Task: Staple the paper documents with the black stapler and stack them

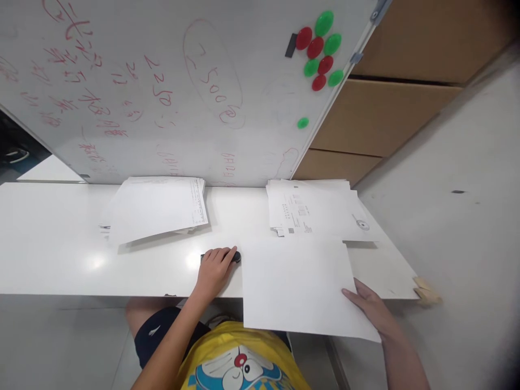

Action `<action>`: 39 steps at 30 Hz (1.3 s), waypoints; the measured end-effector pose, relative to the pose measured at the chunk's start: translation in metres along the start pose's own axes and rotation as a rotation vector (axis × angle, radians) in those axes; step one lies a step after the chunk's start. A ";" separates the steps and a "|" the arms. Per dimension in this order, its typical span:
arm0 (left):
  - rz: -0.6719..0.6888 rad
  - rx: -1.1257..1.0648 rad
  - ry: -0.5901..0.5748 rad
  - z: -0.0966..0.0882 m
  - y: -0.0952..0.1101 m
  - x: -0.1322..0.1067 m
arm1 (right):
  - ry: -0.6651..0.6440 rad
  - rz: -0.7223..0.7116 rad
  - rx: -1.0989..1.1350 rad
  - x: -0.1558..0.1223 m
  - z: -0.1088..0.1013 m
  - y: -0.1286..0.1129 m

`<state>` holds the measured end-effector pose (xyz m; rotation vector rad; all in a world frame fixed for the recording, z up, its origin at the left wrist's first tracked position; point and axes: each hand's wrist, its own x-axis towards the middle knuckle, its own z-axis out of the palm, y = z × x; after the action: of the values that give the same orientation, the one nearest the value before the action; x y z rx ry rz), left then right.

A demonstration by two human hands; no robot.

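My left hand (214, 269) lies on the white table (60, 254) with its fingers curled over a small black object (235, 257), mostly hidden beneath them. My right hand (371, 309) grips the lower right corner of a blank white sheet of paper (298, 287), which hangs over the table's front edge. Behind that sheet lies a stack of printed pages (317, 208). A second stack of papers (156, 206) rests to the left, face down and slightly fanned.
A whiteboard (162, 81) with red writing leans behind the table, carrying red and green magnets (320, 49). Brown cardboard boxes (377, 108) stand at the back right. A wooden piece (424, 292) sits at the table's right corner. Pale floor lies to the right.
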<state>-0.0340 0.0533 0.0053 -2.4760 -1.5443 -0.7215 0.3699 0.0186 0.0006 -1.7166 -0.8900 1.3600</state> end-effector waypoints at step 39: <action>0.007 -0.017 0.038 -0.002 0.002 -0.003 | -0.125 -0.020 0.029 -0.018 0.044 -0.035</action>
<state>-0.0342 0.0495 0.0064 -2.4635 -1.5215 -0.7792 0.3215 0.0257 0.0333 -1.6115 -0.9492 1.4726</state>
